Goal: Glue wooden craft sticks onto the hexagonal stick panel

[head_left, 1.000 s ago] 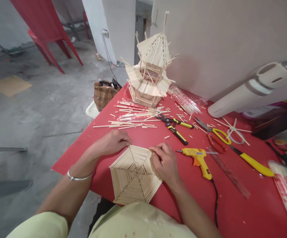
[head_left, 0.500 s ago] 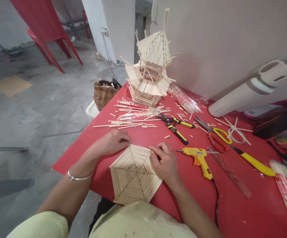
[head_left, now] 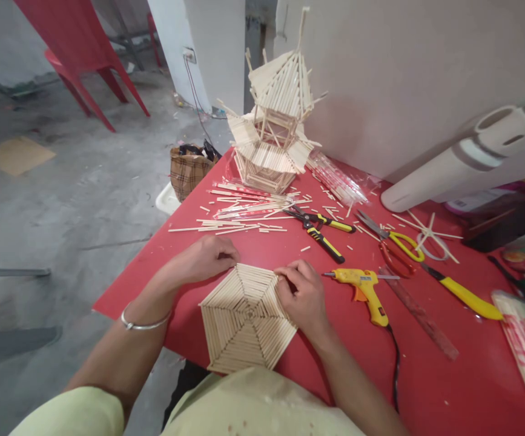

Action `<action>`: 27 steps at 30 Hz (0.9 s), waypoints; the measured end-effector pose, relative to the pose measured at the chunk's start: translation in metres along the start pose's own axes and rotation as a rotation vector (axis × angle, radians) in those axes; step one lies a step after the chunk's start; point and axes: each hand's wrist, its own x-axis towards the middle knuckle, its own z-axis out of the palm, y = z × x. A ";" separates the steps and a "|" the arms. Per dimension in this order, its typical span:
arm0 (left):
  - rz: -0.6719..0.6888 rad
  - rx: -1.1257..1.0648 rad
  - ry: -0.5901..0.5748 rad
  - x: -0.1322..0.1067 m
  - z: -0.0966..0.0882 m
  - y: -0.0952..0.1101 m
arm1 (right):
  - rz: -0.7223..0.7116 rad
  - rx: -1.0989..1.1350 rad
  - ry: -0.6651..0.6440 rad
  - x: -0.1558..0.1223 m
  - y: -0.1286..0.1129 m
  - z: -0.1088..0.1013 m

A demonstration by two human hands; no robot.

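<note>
Panel, one: six-sided, of pale sticks laid in rings, seams running from the centre to the corners. Lies flat at the near edge of the desk, in front of the wearer; its nearest side meets the shirt.

Left hand: at the panel's far left corner, fingers bent, tips pinching that corner. Silver bracelet on the forearm.

Right hand: at the far right corner, thumb and curled fingers grasping the edge.

Tower, one: sticks, two roofs, standing upright at the far corner of the desk.

Loose sticks, many: spread before the tower, some in red-marked wrappers.

Clear packet, one: sticks inside, right of the tower, near the wall.

Cutters, one pair: black and yellow handles, spread, beyond the right hand.

Glue gun, one: yellow, on its side, nozzle towards the right hand; black cord trailing to the near side.

Scissors, yellow-handled; red-handled pliers, just beside them.

Knife, yellow-handled, right of the glue gun.

Star of sticks, one: beyond the knife.

Checked basket, one: left of the desk.

Red chair, one: on the floor, behind the basket.
</note>
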 end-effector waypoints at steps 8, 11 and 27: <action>-0.004 -0.029 0.014 -0.001 -0.001 0.001 | 0.003 -0.032 -0.008 -0.001 0.001 0.000; 0.014 -0.044 0.020 -0.001 -0.001 0.002 | -0.006 -0.043 -0.005 0.000 0.000 0.001; 0.040 -0.020 -0.011 -0.004 -0.003 0.002 | -0.040 -0.107 -0.023 -0.004 0.001 0.004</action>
